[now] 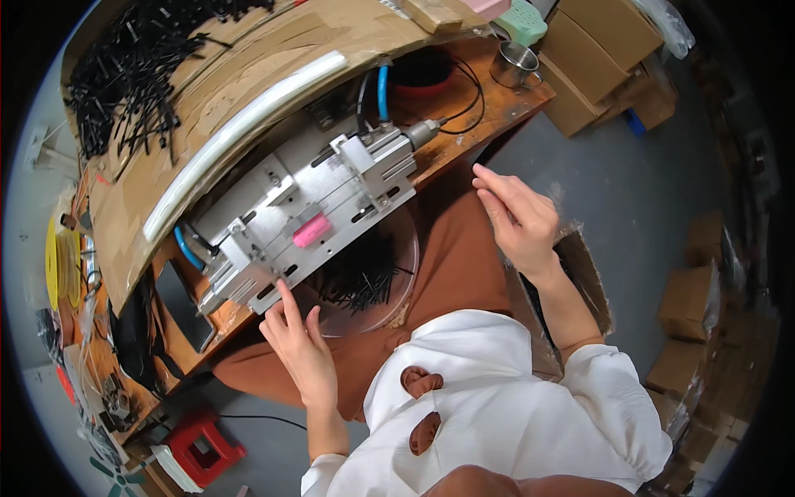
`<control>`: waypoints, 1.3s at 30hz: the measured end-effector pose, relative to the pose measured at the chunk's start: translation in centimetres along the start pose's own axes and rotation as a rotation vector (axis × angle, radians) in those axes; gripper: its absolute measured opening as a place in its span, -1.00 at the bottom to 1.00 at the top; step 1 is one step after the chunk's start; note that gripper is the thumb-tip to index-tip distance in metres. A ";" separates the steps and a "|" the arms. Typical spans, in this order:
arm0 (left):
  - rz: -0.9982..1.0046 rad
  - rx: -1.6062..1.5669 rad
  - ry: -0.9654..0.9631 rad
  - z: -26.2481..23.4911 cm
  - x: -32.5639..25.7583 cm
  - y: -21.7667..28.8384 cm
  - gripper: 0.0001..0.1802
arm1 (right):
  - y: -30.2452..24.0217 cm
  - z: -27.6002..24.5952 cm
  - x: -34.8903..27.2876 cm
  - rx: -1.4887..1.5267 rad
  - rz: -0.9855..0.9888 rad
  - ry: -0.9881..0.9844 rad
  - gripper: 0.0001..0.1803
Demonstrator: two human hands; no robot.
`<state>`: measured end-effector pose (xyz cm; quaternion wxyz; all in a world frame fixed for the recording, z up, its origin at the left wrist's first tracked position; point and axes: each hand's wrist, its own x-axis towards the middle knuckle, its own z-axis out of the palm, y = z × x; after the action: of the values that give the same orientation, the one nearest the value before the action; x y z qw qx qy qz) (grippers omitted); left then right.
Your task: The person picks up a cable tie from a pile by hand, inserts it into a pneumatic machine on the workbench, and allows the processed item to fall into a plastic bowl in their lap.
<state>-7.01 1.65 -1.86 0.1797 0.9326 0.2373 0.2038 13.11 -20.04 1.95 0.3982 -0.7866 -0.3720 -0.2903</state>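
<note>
A silver metal fixture [281,248] with a clamp-like block at each end and blue air hoses lies across the bench edge in front of me. A pink piece [312,231] sits near its middle. My left hand [304,352] is at the fixture's left front corner, its index finger stretched out to the metal edge, thumb apart. Right of the fixture, my right hand [526,219] is raised in the air with its fingertips drawn together; whatever they hold, if anything, is too small to see. Below the fixture, a clear round tray [407,286] on my lap holds thin black pieces [364,277].
Behind the fixture, a cardboard sheet [240,91] carries a heap of black parts [141,74] and a long white tube [240,137]. A metal mug [513,65] stands at the bench's right end. Cardboard boxes [604,50] and a red stool [203,447] are on the floor.
</note>
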 end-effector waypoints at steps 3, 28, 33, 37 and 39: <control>0.016 0.006 0.033 0.6 0.3 0.4 -0.34 | 1.1 -0.2 -1.0 -0.003 0.003 0.022 -0.73; 0.203 -0.138 -0.182 3.2 -2.6 0.5 -0.72 | -2.6 -2.3 -1.7 0.027 0.055 0.099 -0.81; 0.281 -0.055 -0.433 11.2 -3.7 -1.8 -0.82 | -3.3 0.3 1.7 0.133 0.024 0.050 -0.79; 0.255 -0.067 -0.696 14.1 -5.2 -2.7 -0.77 | -5.7 5.4 9.2 0.186 -0.158 -0.182 -0.77; 0.187 -0.149 -0.836 15.9 -5.6 -3.5 -0.75 | -6.7 11.0 14.0 0.136 -0.439 -0.159 -0.79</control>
<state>-5.40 -2.16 -18.51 0.3081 0.9369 0.0433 -0.1591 17.15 -3.05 9.57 0.3469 -0.6786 -0.5829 -0.2817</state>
